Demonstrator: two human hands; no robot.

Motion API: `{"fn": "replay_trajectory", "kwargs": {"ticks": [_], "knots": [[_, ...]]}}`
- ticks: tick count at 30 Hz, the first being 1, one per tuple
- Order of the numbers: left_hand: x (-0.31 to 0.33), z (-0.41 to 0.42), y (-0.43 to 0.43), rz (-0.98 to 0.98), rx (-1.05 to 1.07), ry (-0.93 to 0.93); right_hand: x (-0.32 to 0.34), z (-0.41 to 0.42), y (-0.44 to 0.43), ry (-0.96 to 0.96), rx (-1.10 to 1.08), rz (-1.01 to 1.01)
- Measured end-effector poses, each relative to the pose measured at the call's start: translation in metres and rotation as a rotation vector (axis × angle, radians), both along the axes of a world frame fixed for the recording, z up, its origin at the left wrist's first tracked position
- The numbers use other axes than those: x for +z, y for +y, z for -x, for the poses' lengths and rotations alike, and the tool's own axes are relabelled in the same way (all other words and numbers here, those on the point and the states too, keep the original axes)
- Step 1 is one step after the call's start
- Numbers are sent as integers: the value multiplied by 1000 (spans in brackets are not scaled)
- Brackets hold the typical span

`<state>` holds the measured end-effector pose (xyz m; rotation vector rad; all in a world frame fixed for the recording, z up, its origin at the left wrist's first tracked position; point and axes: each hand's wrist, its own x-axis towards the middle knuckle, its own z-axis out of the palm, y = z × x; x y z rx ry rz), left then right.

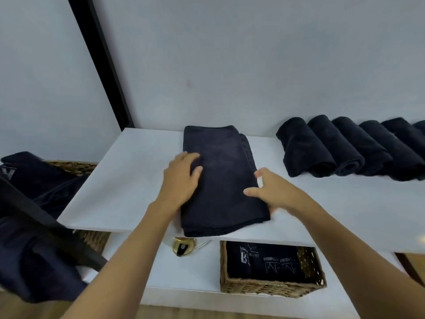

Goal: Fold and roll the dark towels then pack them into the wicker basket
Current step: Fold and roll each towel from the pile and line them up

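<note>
Pressing towel [222,162]: left hand [182,178] flat, right hand [274,195] gripping.

A folded towel [224,180] lies mid-tabletop [128,180], its long side running 12 to 6 o'clock. From it, a row of rolls [345,150] lies side by side at 2 to 3 o'clock, apart from it. The left hand [184,173] rests on the towel's 9 o'clock part; the right hand [273,192] touches its 4 o'clock edge. At 5 o'clock, below the tabletop, a basket [271,288] stands on a shelf [195,272] with packed towels [264,263] in it. A second basket [76,166] sits at 9 o'clock, beyond the tabletop's end, with cloth [34,176] heaped on it.
</note>
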<state>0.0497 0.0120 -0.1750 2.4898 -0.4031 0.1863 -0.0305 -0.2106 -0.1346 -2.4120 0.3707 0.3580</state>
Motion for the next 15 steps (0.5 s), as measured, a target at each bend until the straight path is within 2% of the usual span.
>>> {"fn": "replay_trajectory", "kwargs": {"ticks": [5, 7, 9, 10, 12, 14, 15], "knots": [[-7, 95, 9, -45, -331, 32, -10, 32, 4, -157, -40, -42], [-16, 118, 27, -176, -390, -63, -8, 43, 2, -162, -29, -32], [-20, 132, 37, -353, -419, -208, -11, 56, 1, -156, 5, 93], [-22, 137, 38, -378, -404, -250, -13, 64, 2, -186, 36, 208], [-18, 141, 36, -328, -309, -325, -19, 81, 4, -430, 113, 392], [-7, 143, 32, -324, -239, -401, -25, 92, 5, -724, 287, 369], [-2, 145, 32, -334, -244, -401, -27, 97, 5, -766, 390, 338]]}}
